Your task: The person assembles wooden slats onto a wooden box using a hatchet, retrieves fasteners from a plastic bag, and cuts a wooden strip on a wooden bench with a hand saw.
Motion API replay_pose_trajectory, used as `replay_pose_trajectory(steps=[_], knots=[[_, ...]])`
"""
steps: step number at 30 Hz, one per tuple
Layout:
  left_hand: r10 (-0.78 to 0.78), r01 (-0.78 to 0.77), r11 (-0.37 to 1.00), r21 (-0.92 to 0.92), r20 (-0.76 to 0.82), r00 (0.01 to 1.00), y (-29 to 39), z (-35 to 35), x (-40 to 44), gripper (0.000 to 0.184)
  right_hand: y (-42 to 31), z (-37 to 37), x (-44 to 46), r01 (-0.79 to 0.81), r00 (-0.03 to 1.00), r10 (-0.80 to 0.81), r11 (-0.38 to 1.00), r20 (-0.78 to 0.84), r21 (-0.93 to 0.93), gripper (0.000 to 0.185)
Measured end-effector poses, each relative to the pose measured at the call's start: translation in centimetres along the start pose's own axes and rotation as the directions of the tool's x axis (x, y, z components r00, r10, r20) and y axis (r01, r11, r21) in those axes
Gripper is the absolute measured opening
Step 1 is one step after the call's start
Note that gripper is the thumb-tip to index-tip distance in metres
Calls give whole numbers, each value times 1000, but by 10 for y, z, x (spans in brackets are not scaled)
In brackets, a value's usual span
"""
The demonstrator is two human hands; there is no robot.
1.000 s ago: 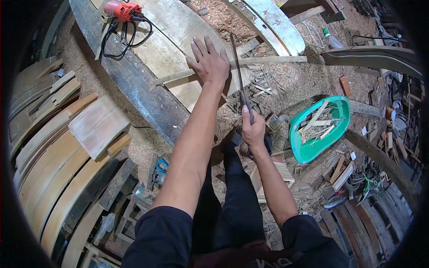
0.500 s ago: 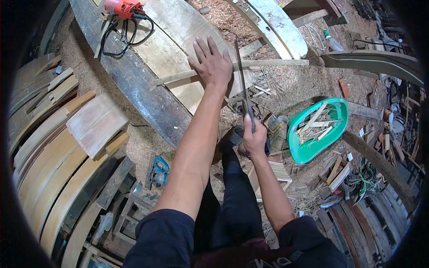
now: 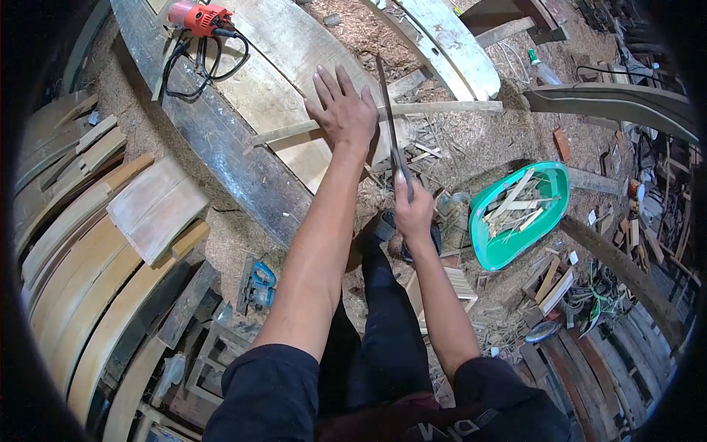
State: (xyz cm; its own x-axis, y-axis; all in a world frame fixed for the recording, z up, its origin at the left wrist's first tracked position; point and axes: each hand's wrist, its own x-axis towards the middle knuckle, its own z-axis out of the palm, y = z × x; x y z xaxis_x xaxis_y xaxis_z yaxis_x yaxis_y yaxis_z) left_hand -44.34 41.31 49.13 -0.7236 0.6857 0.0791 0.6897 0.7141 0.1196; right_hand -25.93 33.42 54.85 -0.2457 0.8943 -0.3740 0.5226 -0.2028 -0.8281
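My left hand lies with fingers spread over a thin curved wooden strip, pressing it on the wide wooden boards. The strip runs across the boards and sticks out past their right edge. My right hand is closed round the lower end of a long, narrow dark blade-like tool. The tool crosses the strip just right of my left hand, its tip pointing up and away. Whether its edge touches the strip is hard to tell.
A red power tool with a black cord sits on the boards at upper left. A green basin of wood scraps stands at right. A blue tool lies on the floor. Curved planks are stacked at left.
The dark tool has slid back and forth across the strip in my right hand. My left hand keeps its place on the strip. The whole view has shifted slightly.
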Motion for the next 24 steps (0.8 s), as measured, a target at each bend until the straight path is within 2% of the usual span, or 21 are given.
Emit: replay_pose_trajectory(steps=[3, 6, 7, 10, 11, 14, 15, 18, 22, 24], knots=[[-6, 6, 1000, -22, -3, 1000, 0, 0, 0, 67, 0, 5, 7, 27, 1000, -27, 1000, -14, -5, 39], [1, -1, 1000, -21, -1, 1000, 0, -1, 1, 66, 13, -4, -32, 56, 997, -55, 998, -61, 14, 42], [-3, 3, 1000, -21, -9, 1000, 0, -2, 4, 66, 14, -6, -32, -4, 999, 5, 1000, -41, 19, 44], [6, -6, 1000, -18, -5, 1000, 0, -2, -2, 66, -3, -1, 7, 76, 996, -77, 996, -37, -52, 45], [6, -6, 1000, -18, -4, 1000, -1, -1, -3, 66, -8, 4, 21, 43, 999, -44, 997, -16, -61, 45], [6, -7, 1000, -20, -18, 1000, 0, -1, 2, 66, 0, 1, 3, 27, 1000, -27, 999, -4, -33, 42], [9, -10, 1000, -20, -19, 1000, 0, -1, 1, 66, 6, 0, -17, 88, 994, -88, 996, -71, -7, 38], [3, -4, 1000, -19, -11, 1000, 0, -1, 1, 66, 24, -11, -37, -5, 999, 7, 999, -43, 47, 35], [8, -8, 1000, -20, -15, 1000, -1, -1, -1, 66, -12, 4, 20, 17, 1000, -17, 1000, 13, 3, 37], [9, -9, 1000, -19, -16, 1000, -1, 0, 1, 66, 1, 7, 13, 67, 997, -67, 998, -26, 6, 39]])
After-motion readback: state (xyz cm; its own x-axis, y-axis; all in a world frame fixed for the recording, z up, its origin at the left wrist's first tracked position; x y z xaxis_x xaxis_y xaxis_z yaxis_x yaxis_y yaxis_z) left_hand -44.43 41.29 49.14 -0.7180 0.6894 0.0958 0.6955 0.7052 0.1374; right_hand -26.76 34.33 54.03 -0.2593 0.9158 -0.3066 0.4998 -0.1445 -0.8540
